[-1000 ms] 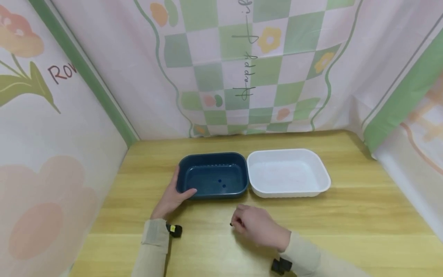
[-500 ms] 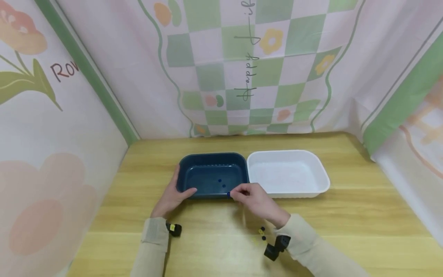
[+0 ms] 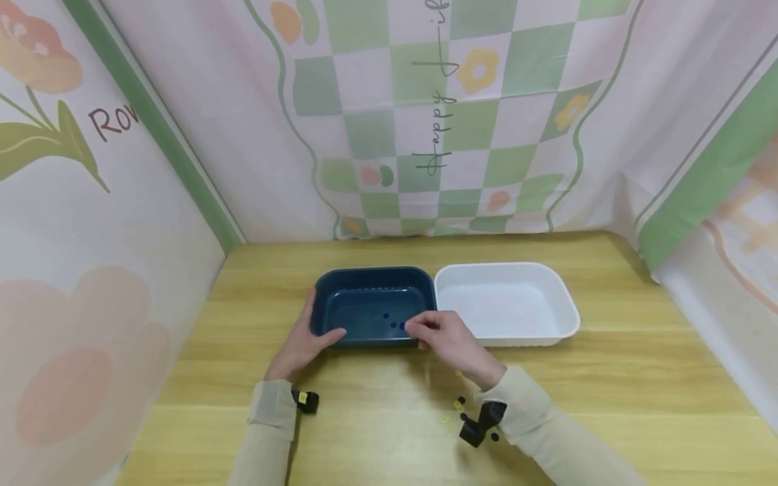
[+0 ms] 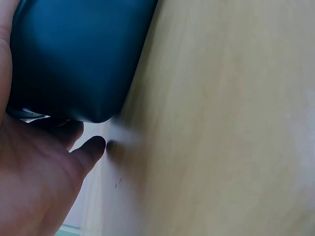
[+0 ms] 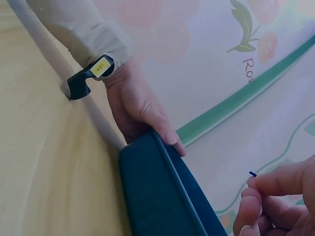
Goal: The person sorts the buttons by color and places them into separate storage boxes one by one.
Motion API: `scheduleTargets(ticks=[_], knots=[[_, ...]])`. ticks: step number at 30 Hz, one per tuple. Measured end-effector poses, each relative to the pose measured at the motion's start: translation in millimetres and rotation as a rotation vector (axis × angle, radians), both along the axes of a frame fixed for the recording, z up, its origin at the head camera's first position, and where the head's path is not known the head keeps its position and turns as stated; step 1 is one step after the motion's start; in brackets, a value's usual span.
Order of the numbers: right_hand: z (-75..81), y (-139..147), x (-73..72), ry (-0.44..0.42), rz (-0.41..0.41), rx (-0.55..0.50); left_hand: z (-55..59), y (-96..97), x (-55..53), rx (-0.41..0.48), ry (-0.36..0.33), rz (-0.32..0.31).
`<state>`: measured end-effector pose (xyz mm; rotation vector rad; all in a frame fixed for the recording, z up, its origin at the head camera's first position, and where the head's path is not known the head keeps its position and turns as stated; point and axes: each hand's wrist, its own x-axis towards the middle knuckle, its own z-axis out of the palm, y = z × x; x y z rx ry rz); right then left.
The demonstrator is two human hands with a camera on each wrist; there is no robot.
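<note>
My left hand (image 3: 302, 347) grips the left end of a dark blue plastic tray (image 3: 331, 341), its thumb over the near rim and the other fingers along the outer side. The left wrist view has that hand (image 4: 39, 172) at the tray's corner (image 4: 78, 59). Above the tray's near right part, my right hand (image 3: 452, 344) pinches a small flat blue button (image 5: 252, 174) between thumb and forefinger. Two more dark blue buttons (image 3: 385, 316) lie on the tray floor. Several yellow and dark blue buttons (image 3: 458, 405) are scattered on the table beneath the right wrist.
A white tray (image 3: 568, 317) stands right against the blue tray's right end. Both rest on a wooden table (image 3: 632, 378). Patterned curtains (image 3: 365, 135) hang behind it and along the sides. Each wrist wears a small black camera (image 3: 306, 403).
My right hand has risen from the table in front and moved over the blue tray's near rim, carrying the button. Buttons once covered by that hand now show. The left hand stays put.
</note>
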<state>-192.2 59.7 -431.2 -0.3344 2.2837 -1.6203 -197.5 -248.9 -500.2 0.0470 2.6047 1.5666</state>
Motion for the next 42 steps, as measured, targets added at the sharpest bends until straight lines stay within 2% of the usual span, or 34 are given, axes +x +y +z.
scheduleTargets(ticks=[12, 23, 35, 42], knots=[[5.0, -4.4, -11.2, -0.003, -0.006, -0.011, 0.5, 0.2, 1.0, -0.024, 0.013, -0.001], [10.1, -13.4, -29.4, 0.019, -0.065, -0.002, -0.2, -0.5, 0.1, -0.036, 0.024, -0.002], [12.1, -18.6, -44.1, -0.06, -0.091, 0.005, -2.9, -0.1, 0.7, -0.027, 0.011, 0.007], [12.3, -21.9, -51.5, -0.054, -0.077, -0.003, -3.6, -1.6, -0.8, -0.04, 0.028, 0.004]])
